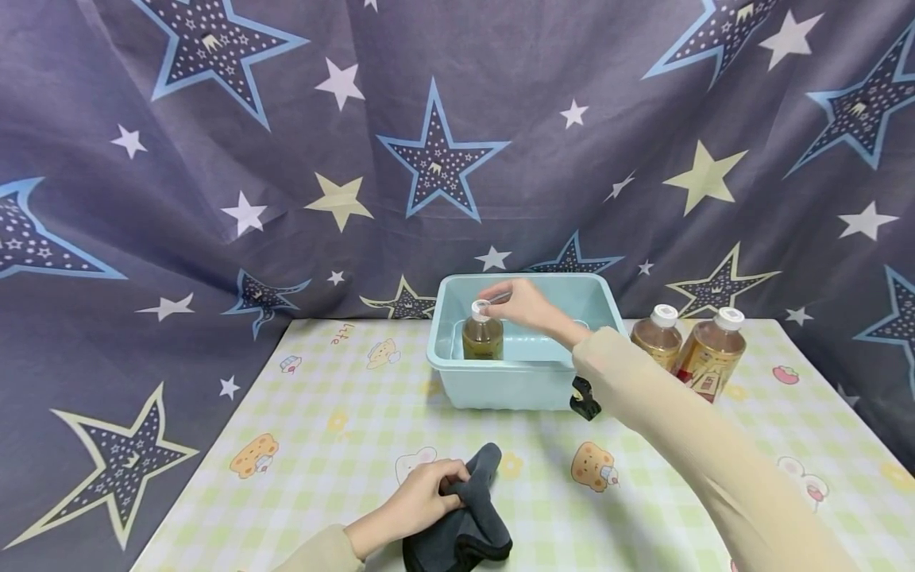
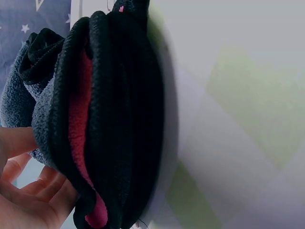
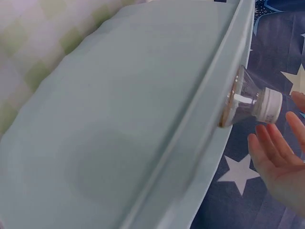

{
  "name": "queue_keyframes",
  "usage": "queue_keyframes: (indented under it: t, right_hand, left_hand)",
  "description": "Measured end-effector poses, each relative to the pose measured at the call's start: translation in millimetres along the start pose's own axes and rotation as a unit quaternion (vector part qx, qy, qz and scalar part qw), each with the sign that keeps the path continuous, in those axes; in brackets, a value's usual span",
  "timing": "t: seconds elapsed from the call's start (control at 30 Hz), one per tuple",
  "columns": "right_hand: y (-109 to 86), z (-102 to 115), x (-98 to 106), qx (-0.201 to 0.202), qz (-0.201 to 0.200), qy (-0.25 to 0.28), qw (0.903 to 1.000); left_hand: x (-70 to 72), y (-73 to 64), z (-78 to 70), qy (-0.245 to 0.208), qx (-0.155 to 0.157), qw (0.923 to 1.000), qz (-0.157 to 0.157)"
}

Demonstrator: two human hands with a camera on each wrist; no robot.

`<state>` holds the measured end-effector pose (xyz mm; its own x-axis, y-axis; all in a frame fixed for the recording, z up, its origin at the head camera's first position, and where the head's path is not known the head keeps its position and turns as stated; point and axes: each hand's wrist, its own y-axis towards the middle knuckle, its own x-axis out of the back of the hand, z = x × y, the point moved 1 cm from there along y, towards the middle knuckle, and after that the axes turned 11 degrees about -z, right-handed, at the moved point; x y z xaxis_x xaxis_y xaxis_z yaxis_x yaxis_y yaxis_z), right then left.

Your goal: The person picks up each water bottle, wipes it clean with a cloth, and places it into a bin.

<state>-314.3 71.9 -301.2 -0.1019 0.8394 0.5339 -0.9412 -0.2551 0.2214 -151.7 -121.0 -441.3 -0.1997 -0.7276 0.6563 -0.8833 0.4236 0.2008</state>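
Observation:
My left hand [image 1: 426, 499] grips a dark grey cloth [image 1: 465, 528] near the table's front. In the left wrist view the cloth [image 2: 109, 119] shows fuzzy folds, black edging and a pinkish-red strip. At the left end of a light blue plastic bin [image 1: 511, 387] stands an upright bottle [image 1: 482, 342] with a white cap and brownish contents. Over the bin, my right hand [image 1: 526, 306] has its fingers beside that cap. Seen from the right wrist, the hand [image 3: 281, 162] is spread near the bottle's cap [image 3: 270, 106], its fingers not curled round it.
Two more white-capped bottles, one behind [image 1: 656, 338] and one in front [image 1: 711, 357], stand right of the bin, partly behind my right sleeve [image 1: 672, 413]. A checked cloth [image 1: 343, 429] with cartoon prints covers the table. A star-patterned curtain [image 1: 286, 159] hangs behind it.

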Motion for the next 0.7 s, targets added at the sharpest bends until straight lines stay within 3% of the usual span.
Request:
queue_keyframes:
  t: [0.47,0.7]
  right_hand:
    - [-20.1,-8,50,0.056,-0.013,-0.081,0.9950]
    - [-32.8,-20,81,0.039,-0.032,-0.118,0.9917]
  left_hand:
    - [-0.1,-0.1,-0.2,-0.004,-0.002,1.0000,-0.001]
    - [-0.1,-0.6,-0.4,-0.005,-0.003,1.0000,-0.005]
